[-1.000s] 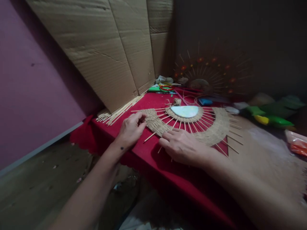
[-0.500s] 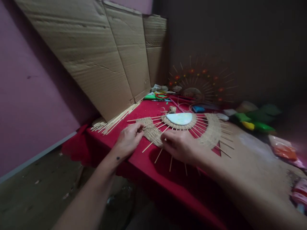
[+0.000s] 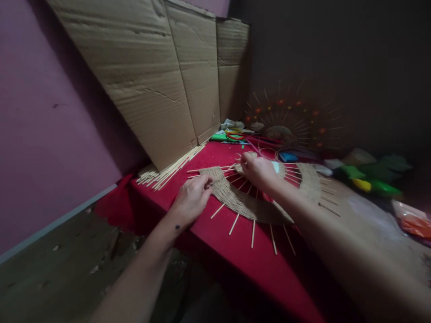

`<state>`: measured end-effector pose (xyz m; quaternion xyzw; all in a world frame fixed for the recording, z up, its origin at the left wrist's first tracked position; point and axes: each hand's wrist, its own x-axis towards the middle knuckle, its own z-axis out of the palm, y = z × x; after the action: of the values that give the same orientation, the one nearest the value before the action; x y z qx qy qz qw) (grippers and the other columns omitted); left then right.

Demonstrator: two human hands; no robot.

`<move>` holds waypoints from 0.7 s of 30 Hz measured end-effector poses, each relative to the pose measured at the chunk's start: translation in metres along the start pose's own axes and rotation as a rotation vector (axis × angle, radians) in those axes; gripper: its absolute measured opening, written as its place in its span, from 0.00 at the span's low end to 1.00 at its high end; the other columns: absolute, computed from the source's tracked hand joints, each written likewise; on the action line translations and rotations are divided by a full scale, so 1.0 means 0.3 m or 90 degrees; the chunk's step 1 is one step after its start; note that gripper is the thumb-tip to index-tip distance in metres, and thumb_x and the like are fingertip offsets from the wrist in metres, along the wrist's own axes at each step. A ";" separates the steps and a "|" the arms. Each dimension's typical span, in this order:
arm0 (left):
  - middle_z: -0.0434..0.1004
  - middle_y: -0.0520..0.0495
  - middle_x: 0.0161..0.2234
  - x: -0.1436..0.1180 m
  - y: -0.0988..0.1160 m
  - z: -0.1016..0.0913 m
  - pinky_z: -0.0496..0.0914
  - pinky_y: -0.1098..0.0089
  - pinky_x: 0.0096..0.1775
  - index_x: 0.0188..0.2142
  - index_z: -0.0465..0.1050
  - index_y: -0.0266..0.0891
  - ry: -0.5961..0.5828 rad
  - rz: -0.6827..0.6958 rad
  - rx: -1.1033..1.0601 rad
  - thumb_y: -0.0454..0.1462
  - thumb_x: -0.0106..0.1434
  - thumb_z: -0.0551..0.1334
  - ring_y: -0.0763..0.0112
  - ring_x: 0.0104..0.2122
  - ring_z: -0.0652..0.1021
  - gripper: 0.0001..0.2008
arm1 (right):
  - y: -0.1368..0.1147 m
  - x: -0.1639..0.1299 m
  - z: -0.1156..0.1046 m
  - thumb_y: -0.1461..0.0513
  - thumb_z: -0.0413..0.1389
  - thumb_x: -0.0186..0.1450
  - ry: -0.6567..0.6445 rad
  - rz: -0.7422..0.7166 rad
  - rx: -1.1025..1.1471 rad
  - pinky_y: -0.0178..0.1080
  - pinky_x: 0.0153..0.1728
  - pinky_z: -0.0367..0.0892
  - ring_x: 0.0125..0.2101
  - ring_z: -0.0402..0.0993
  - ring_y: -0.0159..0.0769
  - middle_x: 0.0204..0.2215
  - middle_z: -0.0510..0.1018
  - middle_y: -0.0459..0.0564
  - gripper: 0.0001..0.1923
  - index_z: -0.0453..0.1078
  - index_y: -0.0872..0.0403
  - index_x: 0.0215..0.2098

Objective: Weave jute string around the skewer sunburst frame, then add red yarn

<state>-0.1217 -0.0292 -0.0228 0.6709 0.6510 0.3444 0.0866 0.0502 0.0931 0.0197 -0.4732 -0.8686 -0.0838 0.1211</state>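
Currently, left hand (image 3: pixel 193 195): is pinching the weave (image 3: pixel 235 199) at its left outer edge, thumb and fingers together.
Right hand (image 3: pixel 258 170): is hanging over the inner part of the weave, fingers curling in; cannot tell if it is gripping anything.
Weave: is lying on the surface between and under the arms, forming a wide tan half ring; right forearm is covering part of it.
Spokes (image 3: pixel 253 233): are sticking out past the rim toward the near edge.
Half disc (image 3: pixel 277 168): is sitting at the weave's center, pale, mostly hiding behind the right hand.
Surface (image 3: pixel 224 244): is wearing a red cloth.
Sticks (image 3: pixel 177 168): are lying loose in a bunch along the foot of the cardboard (image 3: pixel 134 76), left of the weave.
Cardboard: is standing tilted at the back left.
Red ring (image 3: pixel 235 135): is lying at the back, near the cardboard's corner.
Blue packet (image 3: pixel 288 157): is lying behind the weave.
Orange packet (image 3: pixel 415 224): is lying far right.
Second fan (image 3: pixel 283 117): is standing at the back, dim, showing red and yellow dots.
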 end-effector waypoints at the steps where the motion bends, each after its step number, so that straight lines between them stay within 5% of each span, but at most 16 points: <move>1: 0.76 0.47 0.34 -0.001 0.000 0.000 0.68 0.68 0.35 0.40 0.69 0.39 0.002 -0.002 -0.008 0.31 0.59 0.54 0.68 0.34 0.75 0.10 | 0.016 0.007 0.000 0.63 0.46 0.64 0.032 0.030 0.044 0.36 0.25 0.58 0.26 0.72 0.39 0.30 0.78 0.56 0.10 0.68 0.55 0.40; 6: 0.76 0.46 0.34 -0.003 0.008 -0.004 0.67 0.69 0.34 0.40 0.70 0.38 0.005 -0.018 -0.002 0.31 0.60 0.53 0.69 0.31 0.74 0.11 | 0.074 0.023 0.000 0.65 0.48 0.62 0.147 0.086 0.296 0.35 0.30 0.61 0.27 0.71 0.34 0.26 0.77 0.49 0.06 0.67 0.54 0.32; 13: 0.73 0.50 0.28 0.008 0.008 0.006 0.65 0.69 0.32 0.45 0.68 0.37 0.008 -0.012 -0.014 0.42 0.61 0.57 0.69 0.29 0.73 0.15 | -0.026 -0.041 -0.011 0.63 0.50 0.62 0.165 -0.075 0.360 0.33 0.29 0.59 0.25 0.66 0.31 0.26 0.74 0.46 0.03 0.65 0.53 0.32; 18: 0.75 0.50 0.29 0.007 0.011 0.006 0.65 0.69 0.35 0.29 0.70 0.39 0.016 -0.001 -0.004 0.34 0.58 0.58 0.69 0.31 0.74 0.03 | -0.054 -0.048 -0.022 0.64 0.48 0.63 0.195 -0.110 0.358 0.34 0.30 0.59 0.25 0.63 0.29 0.25 0.71 0.46 0.04 0.63 0.54 0.32; 21: 0.75 0.50 0.29 0.004 0.015 0.004 0.64 0.69 0.33 0.31 0.70 0.39 0.043 -0.048 -0.029 0.36 0.59 0.58 0.70 0.29 0.73 0.04 | -0.055 -0.054 -0.026 0.64 0.47 0.63 0.185 -0.138 0.375 0.34 0.30 0.60 0.26 0.64 0.29 0.26 0.71 0.47 0.04 0.63 0.54 0.31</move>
<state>-0.1174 -0.0283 -0.0209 0.6317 0.6703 0.3781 0.0927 0.0459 0.0692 0.0218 -0.3064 -0.8744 0.0917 0.3649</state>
